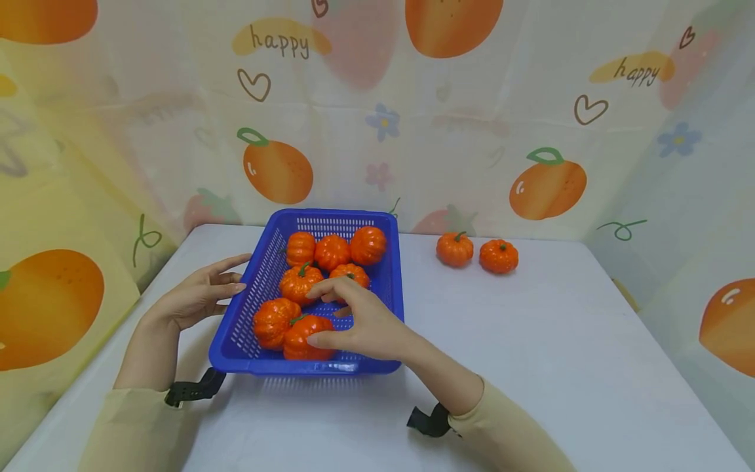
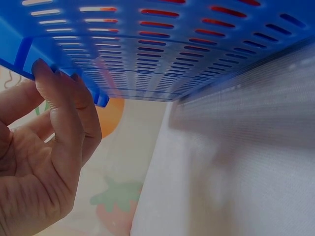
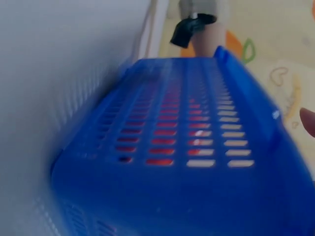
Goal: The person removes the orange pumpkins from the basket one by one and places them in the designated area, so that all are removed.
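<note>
Several small orange pumpkins [image 1: 301, 284] lie in a blue plastic basket [image 1: 307, 368] with slotted walls. At the basket's left side, my left hand [image 1: 203, 295] holds the rim; in the left wrist view its bent fingers [image 2: 61, 105] reach up under the rim. My right hand [image 1: 368, 321] is over the basket's front right part, thumb and fingers curved and spread apart. Its thumb overlaps the front pumpkin [image 1: 309, 341] in the head view, and I see nothing held between thumb and fingers. Only a fingertip [image 3: 308, 121] shows in the right wrist view.
Two more pumpkins, one [image 1: 455, 250] beside the other [image 1: 499, 256], sit at the back of the white table [image 1: 519, 347], right of the basket. A printed fabric backdrop [image 1: 436, 144] rises behind the table and along both sides. Both wrists carry black camera mounts.
</note>
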Demonstrator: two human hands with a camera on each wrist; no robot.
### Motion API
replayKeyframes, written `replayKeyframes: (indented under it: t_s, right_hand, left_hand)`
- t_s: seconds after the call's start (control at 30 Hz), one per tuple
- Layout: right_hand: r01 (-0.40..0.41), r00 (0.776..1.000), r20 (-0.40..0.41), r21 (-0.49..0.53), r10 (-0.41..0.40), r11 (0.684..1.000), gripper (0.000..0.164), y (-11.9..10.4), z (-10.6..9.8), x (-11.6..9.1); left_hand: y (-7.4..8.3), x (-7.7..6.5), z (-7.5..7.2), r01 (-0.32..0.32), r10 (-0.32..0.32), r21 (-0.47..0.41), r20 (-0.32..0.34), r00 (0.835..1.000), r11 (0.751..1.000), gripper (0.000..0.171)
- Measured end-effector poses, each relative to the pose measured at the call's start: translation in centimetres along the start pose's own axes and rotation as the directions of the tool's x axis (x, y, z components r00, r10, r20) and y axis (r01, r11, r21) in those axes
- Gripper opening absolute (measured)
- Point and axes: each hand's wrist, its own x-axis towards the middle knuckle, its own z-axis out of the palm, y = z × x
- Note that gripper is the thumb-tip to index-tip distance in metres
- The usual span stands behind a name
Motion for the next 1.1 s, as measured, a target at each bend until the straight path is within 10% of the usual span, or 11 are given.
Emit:
replayKeyframes:
  t_s: [0.7,1.1]
  right_hand:
    - [0.088,0.93,0.366,-0.274,0.019,0.958,0.061,3.8,1.1,3.6]
    - [-0.006,0.931,0.348,-0.294,0.113,0.956,0.048,4.0,1.3,3.5]
  left_hand:
    - [0.0,0.0,0.0,-0.004,0.004,-0.005,-0.002,1.0,1.0,0.071]
    - [0.0,0.0,0.0,0.007,-0.007,0.014,-0.008,1.0,1.0,0.07]
